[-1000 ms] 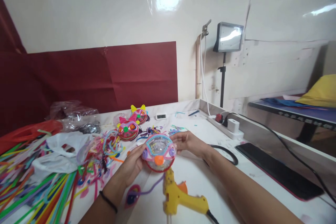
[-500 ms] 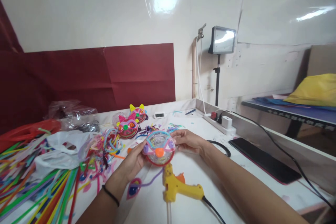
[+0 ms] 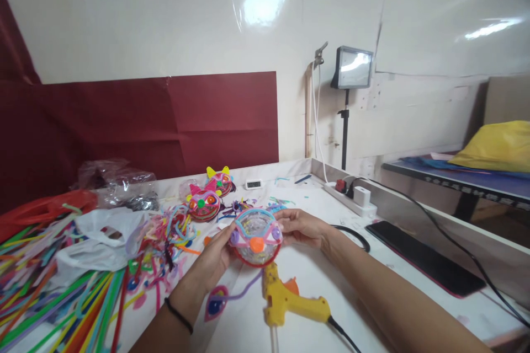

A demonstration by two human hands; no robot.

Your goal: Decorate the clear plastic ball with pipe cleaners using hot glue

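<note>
Round ornament [image 3: 255, 236] still between left hand [image 3: 216, 258] and right hand [image 3: 301, 226].

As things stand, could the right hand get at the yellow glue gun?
Probably yes: the yellow glue gun lies with its handle uncovered, though the right hand is occupied at the edge of the round ornament.

From the front toy [image 3: 256, 244], the plug strip [image 3: 348, 202] sits on the table [image 3: 242, 328] at 2 o'clock, the pad [image 3: 426, 258] at 3, the glue gun [image 3: 290, 302] at 5, and two back toys [image 3: 202, 207] at 10 and 11.
</note>
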